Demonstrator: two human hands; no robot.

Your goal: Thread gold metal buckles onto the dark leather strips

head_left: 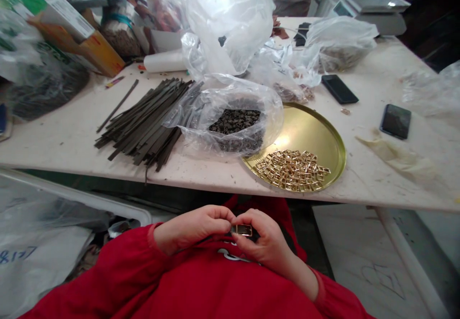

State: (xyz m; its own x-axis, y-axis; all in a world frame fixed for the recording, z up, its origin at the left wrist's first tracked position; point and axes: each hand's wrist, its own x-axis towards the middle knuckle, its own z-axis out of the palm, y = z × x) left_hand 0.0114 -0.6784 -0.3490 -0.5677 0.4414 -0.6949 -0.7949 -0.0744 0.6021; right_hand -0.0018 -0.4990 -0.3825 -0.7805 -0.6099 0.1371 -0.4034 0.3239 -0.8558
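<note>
Below the near edge of the counter (pixel 201 166), close against the red top (pixel 223 290): one small buckle piece (pixel 244 230), gold frame with dark material inside. Grasped between thumb and forefinger of the right hand (pixel 266 236); pinched at its left end by the left hand (pixel 203 223), exact hold there partly hidden. Likeliest mishap, by judgement: a drop toward the floor, from a fingertip-only grip on smooth, tiny metal away from the counter. Farther off, to the right, round gold tray (pixel 309 127) with loose gold buckles (pixel 291 171) heaped close to the near edge; possible spill from a knock by the right sleeve (pixel 334 292). Left of that, overlapping the tray's rim, open plastic bag (pixel 272 118) of small dark pieces (pixel 237 120); soft-walled, so perhaps apt to slump and scatter them among the dark strips (pixel 147 122) farther left.
</note>
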